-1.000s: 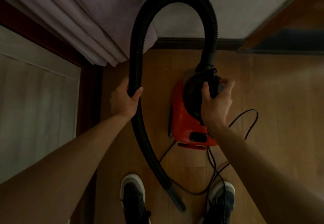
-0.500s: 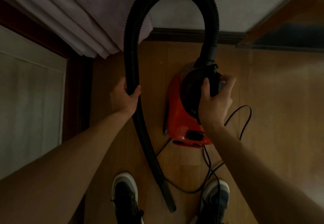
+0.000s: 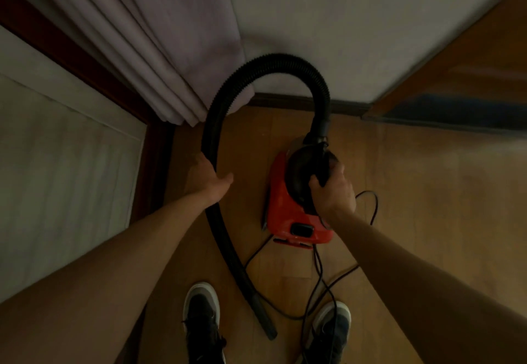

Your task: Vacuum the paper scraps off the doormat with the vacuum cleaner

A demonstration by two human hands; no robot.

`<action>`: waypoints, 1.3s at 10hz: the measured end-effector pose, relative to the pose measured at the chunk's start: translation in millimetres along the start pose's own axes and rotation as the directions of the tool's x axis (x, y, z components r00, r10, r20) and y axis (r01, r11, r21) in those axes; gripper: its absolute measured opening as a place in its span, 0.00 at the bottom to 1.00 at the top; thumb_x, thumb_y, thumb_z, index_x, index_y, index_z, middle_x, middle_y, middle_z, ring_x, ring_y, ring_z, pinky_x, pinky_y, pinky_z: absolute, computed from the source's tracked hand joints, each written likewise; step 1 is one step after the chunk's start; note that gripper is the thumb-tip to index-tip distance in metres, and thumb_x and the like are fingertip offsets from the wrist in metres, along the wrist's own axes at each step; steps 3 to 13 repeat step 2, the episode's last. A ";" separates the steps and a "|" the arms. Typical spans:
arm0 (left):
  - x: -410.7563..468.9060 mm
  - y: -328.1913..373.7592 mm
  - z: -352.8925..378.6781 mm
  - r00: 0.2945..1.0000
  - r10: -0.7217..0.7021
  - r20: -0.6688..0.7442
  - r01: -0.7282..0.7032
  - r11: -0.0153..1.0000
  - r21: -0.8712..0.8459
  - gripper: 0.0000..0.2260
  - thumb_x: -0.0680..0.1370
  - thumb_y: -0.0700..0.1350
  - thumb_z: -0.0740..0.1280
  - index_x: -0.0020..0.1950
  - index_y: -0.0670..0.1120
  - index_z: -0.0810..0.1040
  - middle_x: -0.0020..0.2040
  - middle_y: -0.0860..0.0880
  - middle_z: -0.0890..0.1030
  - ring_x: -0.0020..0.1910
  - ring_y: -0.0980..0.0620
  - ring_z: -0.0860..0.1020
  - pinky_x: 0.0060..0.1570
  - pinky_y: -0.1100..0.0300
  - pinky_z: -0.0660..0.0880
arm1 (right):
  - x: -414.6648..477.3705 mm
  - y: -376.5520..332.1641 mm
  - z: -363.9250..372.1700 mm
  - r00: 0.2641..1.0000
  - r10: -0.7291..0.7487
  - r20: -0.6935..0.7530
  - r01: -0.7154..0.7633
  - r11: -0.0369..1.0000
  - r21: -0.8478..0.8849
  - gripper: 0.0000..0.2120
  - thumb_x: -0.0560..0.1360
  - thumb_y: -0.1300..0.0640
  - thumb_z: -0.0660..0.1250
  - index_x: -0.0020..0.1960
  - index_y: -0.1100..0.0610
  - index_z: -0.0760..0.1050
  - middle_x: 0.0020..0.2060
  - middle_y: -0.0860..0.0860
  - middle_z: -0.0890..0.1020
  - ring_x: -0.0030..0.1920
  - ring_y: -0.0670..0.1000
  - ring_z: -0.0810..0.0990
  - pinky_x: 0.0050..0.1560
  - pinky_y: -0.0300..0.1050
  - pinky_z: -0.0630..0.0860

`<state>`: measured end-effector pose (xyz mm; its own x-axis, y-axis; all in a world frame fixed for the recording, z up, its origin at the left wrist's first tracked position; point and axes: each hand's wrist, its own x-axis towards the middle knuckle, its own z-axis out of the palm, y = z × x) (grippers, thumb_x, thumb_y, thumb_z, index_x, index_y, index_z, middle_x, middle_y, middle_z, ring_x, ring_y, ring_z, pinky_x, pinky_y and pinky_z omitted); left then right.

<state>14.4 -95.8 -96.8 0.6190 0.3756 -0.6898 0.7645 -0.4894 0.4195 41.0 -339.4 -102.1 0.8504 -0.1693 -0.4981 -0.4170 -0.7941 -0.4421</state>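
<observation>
My left hand (image 3: 209, 177) curls around the black hose (image 3: 265, 63) partway down. My right hand (image 3: 333, 189) grips the dark handle on top of the red vacuum cleaner (image 3: 281, 209). The hose arches up past the curtain (image 3: 176, 50), its nozzle (image 3: 263, 321) ends between my shoes (image 3: 201, 312), and the cord (image 3: 373, 207) loops across the wooden floor (image 3: 427, 221).

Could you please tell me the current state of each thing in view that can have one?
Vacuum: held at its top; cannot tell whether it is running.
Hose: attached to the vacuum, arched high.
Nozzle: hanging low between the shoes.
Cord: loose, looping over the floor.
Curtain: gathered in folds.
Left hand: grips the hose.
Right hand: grips the vacuum's top.
</observation>
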 end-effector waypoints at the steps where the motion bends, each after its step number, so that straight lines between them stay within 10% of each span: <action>1: -29.8 18.5 -16.3 0.994 0.086 0.065 -0.093 0.989 0.111 0.42 0.78 0.57 0.69 0.82 0.48 0.48 0.76 0.42 0.66 0.71 0.43 0.70 0.67 0.50 0.72 | -13.7 -10.1 -42.3 0.983 -0.039 0.179 0.082 0.967 -0.240 0.29 0.77 0.48 0.64 0.74 0.52 0.58 0.62 0.55 0.75 0.57 0.59 0.78 0.45 0.50 0.76; 13: -63.7 38.4 -35.3 0.973 0.156 0.170 -0.199 0.941 0.273 0.45 0.77 0.61 0.68 0.82 0.51 0.43 0.79 0.43 0.60 0.74 0.43 0.67 0.71 0.47 0.69 | -35.1 -25.4 -86.7 0.949 -0.078 0.306 0.185 0.922 -0.340 0.32 0.77 0.46 0.65 0.76 0.50 0.56 0.66 0.55 0.72 0.63 0.60 0.73 0.55 0.54 0.75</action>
